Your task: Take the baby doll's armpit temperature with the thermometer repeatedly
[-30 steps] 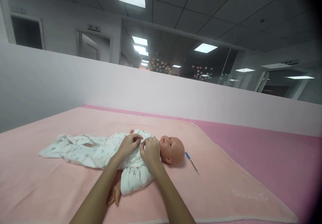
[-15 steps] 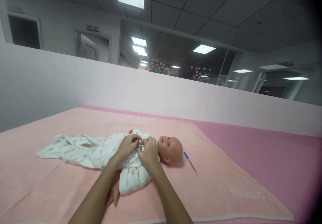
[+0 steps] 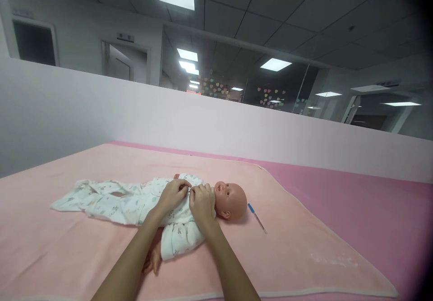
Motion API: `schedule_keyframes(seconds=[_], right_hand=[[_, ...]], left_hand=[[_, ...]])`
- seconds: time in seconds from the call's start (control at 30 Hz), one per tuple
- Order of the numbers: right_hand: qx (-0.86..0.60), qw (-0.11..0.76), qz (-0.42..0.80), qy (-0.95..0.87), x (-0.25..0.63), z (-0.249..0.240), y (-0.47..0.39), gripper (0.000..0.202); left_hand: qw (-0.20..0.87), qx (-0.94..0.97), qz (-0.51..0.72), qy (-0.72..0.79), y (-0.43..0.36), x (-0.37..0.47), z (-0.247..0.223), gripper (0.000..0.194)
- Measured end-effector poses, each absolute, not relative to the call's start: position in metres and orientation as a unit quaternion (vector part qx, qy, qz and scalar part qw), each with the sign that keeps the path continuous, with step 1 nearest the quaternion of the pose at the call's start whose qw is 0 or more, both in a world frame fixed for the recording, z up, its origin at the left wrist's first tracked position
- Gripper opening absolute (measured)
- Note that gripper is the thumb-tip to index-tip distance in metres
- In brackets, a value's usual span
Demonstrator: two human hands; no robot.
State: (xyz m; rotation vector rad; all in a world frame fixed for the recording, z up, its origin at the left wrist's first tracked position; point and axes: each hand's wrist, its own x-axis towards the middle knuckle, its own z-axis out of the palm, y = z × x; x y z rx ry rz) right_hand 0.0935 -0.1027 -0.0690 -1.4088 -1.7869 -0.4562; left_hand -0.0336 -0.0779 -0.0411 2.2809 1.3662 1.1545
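A baby doll (image 3: 233, 201) lies on its back, head to the right, in a white patterned garment (image 3: 128, 204). My left hand (image 3: 173, 196) has its fingers closed on the garment at the chest. Beside it, my right hand (image 3: 203, 204) pinches the garment near the neck, close to the doll's chin. The fingertips of both hands nearly meet. One doll hand (image 3: 154, 260) shows below the near sleeve, by my left forearm. The garment's legs spread flat to the left.
A peach blanket (image 3: 291, 256) lies under the doll on a pink surface (image 3: 372, 210). A pen with a blue cap (image 3: 257, 217) rests right of the doll's head. Behind stands a low white wall (image 3: 237, 125), with glass panels above it.
My right thumb has drawn in closer to its fingers, and that hand has shifted slightly right. My left hand has barely moved.
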Motion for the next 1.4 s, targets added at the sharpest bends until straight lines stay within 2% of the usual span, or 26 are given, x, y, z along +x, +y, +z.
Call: schedule_keyframes(seconds=[0.13,0.6,0.8,0.97,1.4], right_hand=[[-0.552,0.412,-0.155,-0.708,0.0962,-0.07,-0.1015,0.01],[-0.569,0.391,-0.143,-0.709,0.0932,-0.0731,-0.1032,0.024],[-0.57,0.385,-0.139,-0.713,0.0935,-0.0735,-0.1034,0.018],[-0.577,0.379,-0.156,-0.706,0.0927,-0.0718,-0.1043,0.03],[-0.55,0.404,-0.127,-0.72,0.092,-0.0713,-0.1059,0.004]], left_hand=[[0.116,0.781,0.394,0.469,-0.0762,-0.0336,-0.043,0.028],[0.093,0.8,0.39,0.446,-0.0756,-0.034,-0.0451,0.032],[0.083,0.803,0.381,0.45,-0.0761,-0.0345,-0.0458,0.031],[0.081,0.801,0.387,0.45,-0.0767,-0.0344,-0.0458,0.032],[0.076,0.806,0.378,0.45,-0.0745,-0.0346,-0.0483,0.031]])
